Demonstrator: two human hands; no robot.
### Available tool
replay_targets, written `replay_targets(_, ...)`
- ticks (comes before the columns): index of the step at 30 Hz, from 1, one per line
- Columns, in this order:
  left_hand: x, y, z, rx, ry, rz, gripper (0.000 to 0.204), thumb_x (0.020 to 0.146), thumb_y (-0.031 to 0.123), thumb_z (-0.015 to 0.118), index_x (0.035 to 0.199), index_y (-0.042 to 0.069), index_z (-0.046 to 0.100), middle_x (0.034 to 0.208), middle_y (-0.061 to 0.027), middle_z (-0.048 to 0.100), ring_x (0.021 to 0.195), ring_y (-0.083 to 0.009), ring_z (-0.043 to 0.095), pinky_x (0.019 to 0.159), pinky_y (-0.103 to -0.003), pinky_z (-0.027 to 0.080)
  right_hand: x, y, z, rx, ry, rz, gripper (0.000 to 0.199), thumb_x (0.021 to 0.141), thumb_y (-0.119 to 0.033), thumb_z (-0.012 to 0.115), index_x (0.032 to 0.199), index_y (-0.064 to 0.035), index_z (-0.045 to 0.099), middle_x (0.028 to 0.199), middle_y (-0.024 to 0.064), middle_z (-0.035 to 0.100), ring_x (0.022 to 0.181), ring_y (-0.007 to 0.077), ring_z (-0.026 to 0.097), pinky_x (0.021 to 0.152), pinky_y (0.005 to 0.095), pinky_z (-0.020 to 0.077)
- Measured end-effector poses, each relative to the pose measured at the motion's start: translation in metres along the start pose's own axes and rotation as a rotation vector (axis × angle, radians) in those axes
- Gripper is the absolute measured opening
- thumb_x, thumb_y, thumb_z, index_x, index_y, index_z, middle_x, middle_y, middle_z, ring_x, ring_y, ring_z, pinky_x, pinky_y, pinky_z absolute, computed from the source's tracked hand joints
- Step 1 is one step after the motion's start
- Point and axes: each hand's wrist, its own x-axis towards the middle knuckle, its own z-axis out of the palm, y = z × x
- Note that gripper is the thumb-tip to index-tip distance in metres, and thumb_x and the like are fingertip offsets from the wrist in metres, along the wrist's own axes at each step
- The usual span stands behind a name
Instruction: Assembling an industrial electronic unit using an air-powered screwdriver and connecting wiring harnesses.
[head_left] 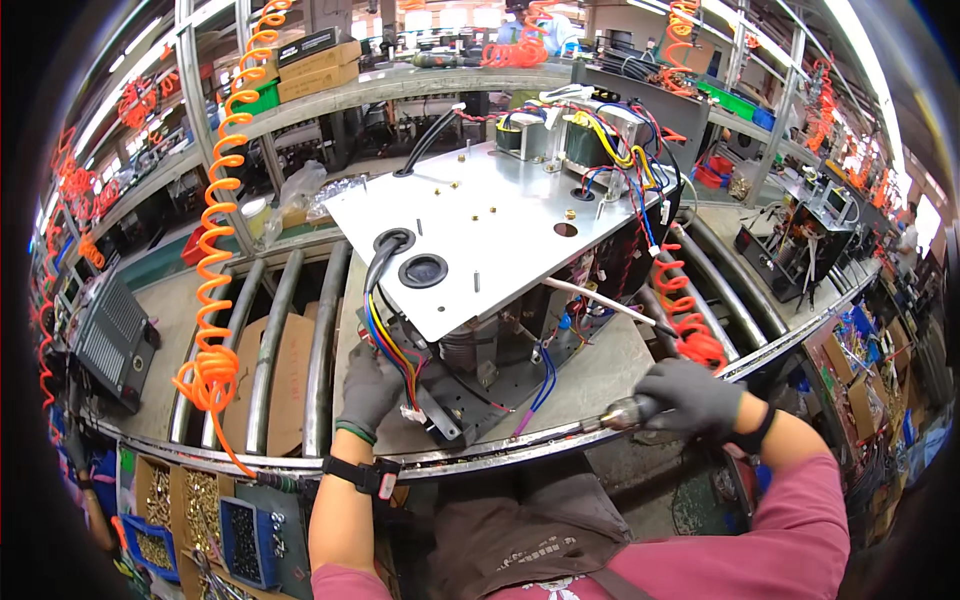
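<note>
A half-built machine with a flat silver metal plate (470,225) on top stands in front of me, on a board over the rollers. My left hand (370,388), in a grey glove, is at the machine's lower left, beside a bundle of coloured wires (385,335). Its fingers look curled in, but what they grip is hidden. In my gloved right hand (695,398) is a power screwdriver (625,412), held almost level with its long bit pointing left along the front edge. Blue and purple wires (545,385) hang from the machine above the bit.
An orange coiled hose (215,260) hangs at left; a red-orange coil (690,310) drops behind my right hand. Steel rollers (285,350) flank the machine. Another grey unit (105,340) sits left, and a further assembly (805,235) right. Blue bins (250,540) of screws lie lower left.
</note>
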Motion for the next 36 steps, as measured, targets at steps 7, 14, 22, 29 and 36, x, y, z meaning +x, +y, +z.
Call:
replay_targets(7, 0.108, -0.096, 0.023, -0.549, 0.254, 0.019, 0.049, 0.083, 0.012, 0.064, 0.128, -0.004, 0.05, 0.112, -0.0191, 0.062, 0.094, -0.0253, 0.064, 0.081, -0.034, 0.051, -0.002, -0.056, -0.134, 0.224, 0.398, 0.036, 0.037, 0.075, -0.022, 0.073, 0.105, -0.0043, 0.061, 0.083, 0.0067, 0.063, 0.072, 0.018, 0.063, 0.066, 0.031, 0.0497)
replay_targets(14, 0.145, -0.1, 0.073, -0.887, -0.024, -0.067, 0.034, 0.087, 0.01, 0.056, 0.119, -0.004, 0.058, 0.09, -0.0087, 0.064, 0.079, -0.0164, 0.06, 0.07, -0.028, 0.049, 0.129, -0.063, -0.195, -0.007, 0.205, 0.276, 0.061, 0.08, -0.054, 0.066, 0.108, 0.0008, 0.063, 0.093, 0.0173, 0.065, 0.086, 0.0277, 0.063, 0.077, 0.039, 0.0475)
replay_targets(22, 0.127, -0.075, 0.048, -0.956, -0.201, -0.097, 0.028, 0.083, 0.009, 0.06, 0.109, -0.002, 0.06, 0.091, -0.0055, 0.064, 0.079, -0.0135, 0.058, 0.074, -0.024, 0.046, 0.215, -0.088, -0.192, -0.095, 0.082, 0.385, 0.062, 0.084, -0.055, 0.06, 0.118, -0.0027, 0.061, 0.108, 0.0192, 0.064, 0.105, 0.0321, 0.061, 0.093, 0.0409, 0.0444)
replay_targets(29, 0.12, -0.065, 0.045, -1.184, -0.154, -0.149, 0.015, 0.075, -0.001, 0.051, 0.087, 0.001, 0.06, 0.076, -0.0003, 0.056, 0.067, -0.0105, 0.049, 0.063, -0.023, 0.04, 0.155, -0.124, -0.13, -0.228, 0.692, -0.058, 0.044, 0.088, -0.041, 0.061, 0.119, -0.0095, 0.059, 0.105, 0.0182, 0.063, 0.095, 0.0351, 0.062, 0.088, 0.0415, 0.0481)
replay_targets(36, 0.074, -0.062, 0.045, -1.162, -0.068, -0.13, 0.03, 0.081, 0.002, 0.057, 0.111, -0.001, 0.058, 0.096, -0.0048, 0.06, 0.083, -0.0148, 0.057, 0.078, -0.025, 0.046, 0.133, -0.108, -0.056, -0.025, 0.962, -0.254, 0.028, 0.089, -0.024, 0.049, 0.108, -0.0056, 0.059, 0.11, 0.0109, 0.058, 0.102, 0.0293, 0.052, 0.092, 0.0419, 0.0376)
